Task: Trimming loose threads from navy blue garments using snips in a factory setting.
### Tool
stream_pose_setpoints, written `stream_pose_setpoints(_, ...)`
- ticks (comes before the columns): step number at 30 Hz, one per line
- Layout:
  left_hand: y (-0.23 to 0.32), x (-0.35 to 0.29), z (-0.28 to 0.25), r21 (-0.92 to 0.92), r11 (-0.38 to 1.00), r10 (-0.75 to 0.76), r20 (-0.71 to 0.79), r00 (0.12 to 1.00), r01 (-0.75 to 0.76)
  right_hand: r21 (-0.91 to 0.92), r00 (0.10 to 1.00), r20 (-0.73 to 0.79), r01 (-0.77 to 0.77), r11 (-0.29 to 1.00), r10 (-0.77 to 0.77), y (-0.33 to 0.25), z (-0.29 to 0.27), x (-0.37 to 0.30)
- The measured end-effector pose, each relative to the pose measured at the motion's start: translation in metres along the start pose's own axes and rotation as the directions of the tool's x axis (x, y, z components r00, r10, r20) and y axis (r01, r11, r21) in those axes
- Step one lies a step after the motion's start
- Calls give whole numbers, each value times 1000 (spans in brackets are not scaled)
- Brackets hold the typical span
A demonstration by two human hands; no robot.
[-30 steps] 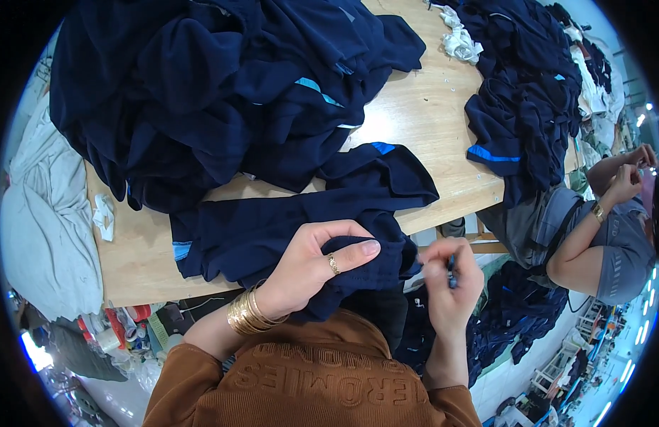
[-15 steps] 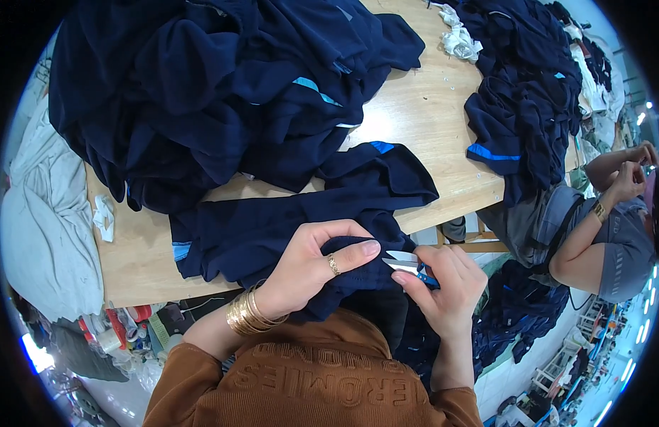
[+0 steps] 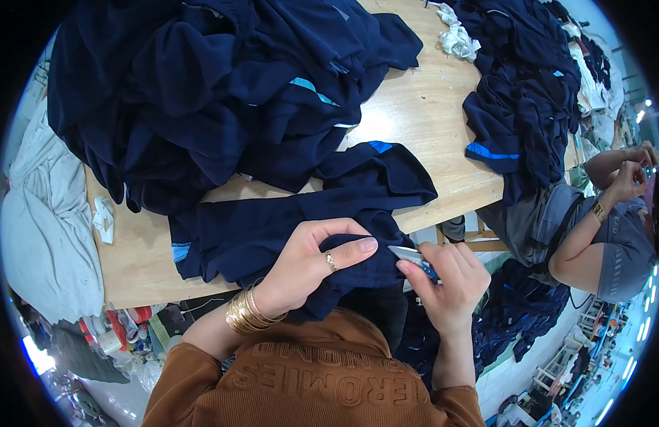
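A navy garment [image 3: 258,224] with light blue patches lies along the table's near edge, its closest part gathered up toward me. My left hand [image 3: 297,265] pinches a fold of it between thumb and fingers; the fingers under the cloth are partly hidden. Just to the right, my right hand [image 3: 452,283] grips small thread snips [image 3: 407,253] with silver blades and a blue handle mostly covered by my fingers. The blades point left, close together, beside the raised fold. Any thread at the tips is too small to make out.
A large heap of navy garments [image 3: 180,92] covers the far left of the wooden table [image 3: 415,107]. More navy clothes [image 3: 521,92] lie at the right, near a white scrap [image 3: 459,41]. Pale cloth [image 3: 48,220] hangs at left. Another person [image 3: 592,235] sits at right.
The snips' blades, spread apart before, have come together. My right hand has shifted very slightly, while my left hand keeps its pinch on the navy garment.
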State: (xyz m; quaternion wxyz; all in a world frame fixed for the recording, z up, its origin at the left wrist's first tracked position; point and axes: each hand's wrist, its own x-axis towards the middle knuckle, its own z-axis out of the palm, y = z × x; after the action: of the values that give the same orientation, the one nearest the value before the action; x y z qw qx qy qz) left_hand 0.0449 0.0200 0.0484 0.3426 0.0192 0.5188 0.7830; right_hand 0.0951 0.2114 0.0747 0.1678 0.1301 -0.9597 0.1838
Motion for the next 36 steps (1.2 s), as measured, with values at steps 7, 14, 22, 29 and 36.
stream_pose_setpoints(7, 0, 0, -1, 7, 1000, -4, -1, 1000, 4, 106, 996, -13, -90, 990, 92, -1, -4, 3)
stream_pose_setpoints(14, 1, -1, 1, 169, 981, 93, 7, 996, -92, 109, 999, 22, -34, 993, 32, 0, -5, 6)
stream_pose_setpoints(22, 7, -1, 1, 344, 918, 191, 57, 980, -199, 137, 999, 52, -15, 990, 8, 2, -7, 9)
stream_pose_setpoints(29, 8, 0, 0, 332, 920, 187, 94, 978, -208, 148, 999, 47, -2, 989, -5, 3, -7, 7)
stream_pose_setpoints(36, 4, 0, -1, 295, 940, 148, 96, 984, -170, 130, 999, 37, 13, 991, -18, 6, -6, 4)
